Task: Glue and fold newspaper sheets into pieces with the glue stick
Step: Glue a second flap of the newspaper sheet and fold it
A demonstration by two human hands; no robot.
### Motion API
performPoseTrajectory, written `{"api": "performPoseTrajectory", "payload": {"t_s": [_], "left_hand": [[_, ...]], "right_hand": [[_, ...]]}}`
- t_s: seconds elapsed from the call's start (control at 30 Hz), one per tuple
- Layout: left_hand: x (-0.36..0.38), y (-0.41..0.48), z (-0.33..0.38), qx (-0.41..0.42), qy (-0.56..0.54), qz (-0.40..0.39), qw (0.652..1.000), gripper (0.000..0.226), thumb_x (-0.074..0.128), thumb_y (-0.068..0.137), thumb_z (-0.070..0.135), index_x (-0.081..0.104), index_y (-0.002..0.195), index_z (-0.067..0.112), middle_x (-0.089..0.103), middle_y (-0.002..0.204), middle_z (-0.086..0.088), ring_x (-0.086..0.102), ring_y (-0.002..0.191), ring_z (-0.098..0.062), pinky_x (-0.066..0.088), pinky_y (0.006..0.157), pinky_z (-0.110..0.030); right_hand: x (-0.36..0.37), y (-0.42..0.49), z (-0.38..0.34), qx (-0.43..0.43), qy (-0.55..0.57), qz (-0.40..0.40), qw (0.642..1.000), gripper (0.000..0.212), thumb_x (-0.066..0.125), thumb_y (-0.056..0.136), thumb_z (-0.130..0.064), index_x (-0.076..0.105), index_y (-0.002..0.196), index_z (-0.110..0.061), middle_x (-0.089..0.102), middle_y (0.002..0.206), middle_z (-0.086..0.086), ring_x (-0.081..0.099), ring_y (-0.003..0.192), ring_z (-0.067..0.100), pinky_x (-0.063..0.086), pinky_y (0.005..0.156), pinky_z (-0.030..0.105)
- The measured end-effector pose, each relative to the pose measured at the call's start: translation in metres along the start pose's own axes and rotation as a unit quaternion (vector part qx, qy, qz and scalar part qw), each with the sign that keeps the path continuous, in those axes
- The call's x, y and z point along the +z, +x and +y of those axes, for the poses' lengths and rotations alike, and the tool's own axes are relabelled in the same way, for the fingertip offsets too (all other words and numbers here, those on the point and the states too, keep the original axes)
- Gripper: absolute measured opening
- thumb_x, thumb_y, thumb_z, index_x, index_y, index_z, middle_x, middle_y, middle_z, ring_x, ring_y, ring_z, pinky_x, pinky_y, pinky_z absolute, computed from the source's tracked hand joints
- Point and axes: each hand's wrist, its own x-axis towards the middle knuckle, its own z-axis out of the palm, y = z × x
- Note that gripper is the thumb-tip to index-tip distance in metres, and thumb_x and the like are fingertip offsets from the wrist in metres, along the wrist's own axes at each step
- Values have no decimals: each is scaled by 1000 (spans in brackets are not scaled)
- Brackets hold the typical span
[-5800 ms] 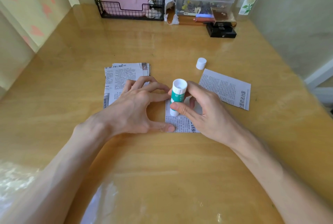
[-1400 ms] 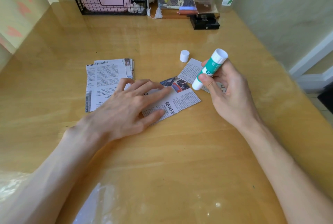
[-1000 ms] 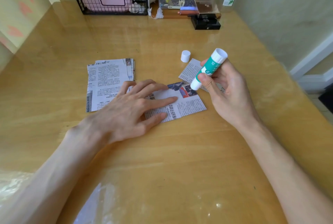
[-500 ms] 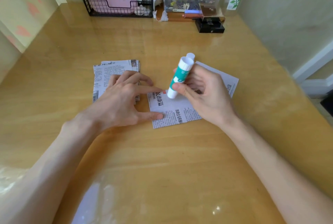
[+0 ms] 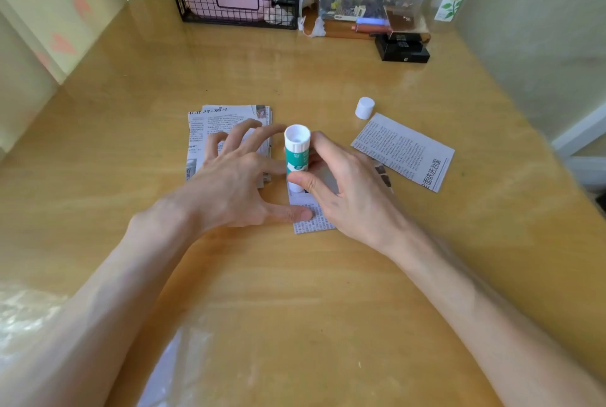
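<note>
A small newspaper piece (image 5: 311,223) lies flat on the wooden table, mostly hidden under both hands. My right hand (image 5: 344,190) grips the green and white glue stick (image 5: 296,157) upright, with its tip down on that piece. My left hand (image 5: 236,180) holds the piece down, thumb pressed on its near left edge and fingers spread. A stack of folded newspaper pieces (image 5: 210,131) sits behind my left hand. One loose newspaper sheet (image 5: 405,151) lies to the right. The white cap (image 5: 364,108) of the glue stick stands near that sheet's far corner.
At the table's back stand a black wire rack (image 5: 236,10) holding a pink item, a clear plastic box (image 5: 370,0) on a wooden shelf, and a black box (image 5: 402,49). Clear plastic wrap (image 5: 23,315) lies at the near left. A wall runs along the right.
My right hand has brought the glue stick from tilted to upright and further toward the left on the piece. My left thumb stays on the paper's near edge. The camera shifted slightly.
</note>
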Motion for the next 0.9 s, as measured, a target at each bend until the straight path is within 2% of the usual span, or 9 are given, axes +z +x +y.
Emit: {"api": "performPoseTrajectory", "payload": {"t_s": [0.1,0.23,0.3,0.4,0.57,0.67,0.8,0.9], "left_hand": [[-2,-1,1,-20,7,-23,1000,99,22,47,114,65,119,62,7,169,22,-3,158,-14,4,125,-49],[-2,-1,3,-13,5,-34,999,80,31,55,109,50,125,76,-2,172,20,-5,159,-15,5,125,-51],[-1,0,2,2,-8,-16,1000,83,41,58,104,47,134,71,4,172,18,3,158,-14,8,124,-49],[-1,2,1,10,-65,0,998,93,50,56,101,49,140,62,24,166,18,20,153,-10,10,120,-41],[1,4,0,2,-84,42,996,90,50,64,98,49,144,58,39,155,18,32,146,-6,16,122,-44],[2,5,-1,14,-84,77,993,75,49,71,93,56,136,59,47,145,18,39,140,-7,20,116,-40],[6,6,4,7,-102,124,987,52,55,70,90,68,108,58,52,126,20,46,125,-4,20,106,-33],[14,7,9,2,-76,126,989,57,54,65,93,71,102,53,53,120,18,46,120,-8,18,102,-32]], "right_hand": [[-1,-2,0,-7,-9,6,1000,21,65,105,-25,44,103,-26,58,86,-19,57,81,6,45,72,19],[-2,-4,8,13,36,16,999,19,67,104,-26,56,108,-12,71,97,-4,70,91,14,55,82,37],[-2,-4,11,32,105,31,993,22,70,102,-21,61,114,-5,75,102,0,74,98,15,58,90,38],[-6,-2,11,44,203,76,975,24,72,100,-12,63,120,-1,77,108,4,75,104,16,58,95,31],[-12,1,16,51,225,102,968,24,70,101,-8,63,124,-2,75,114,3,74,108,16,56,95,27],[-14,-1,21,56,210,84,972,27,67,102,-6,62,129,-4,75,113,2,73,109,13,55,98,26],[-11,-3,18,63,200,70,975,29,70,101,-9,63,128,-5,76,113,0,73,109,10,52,97,21],[-8,-2,16,65,189,70,977,24,75,98,-13,65,117,-3,77,106,1,75,103,15,57,94,29]]}}
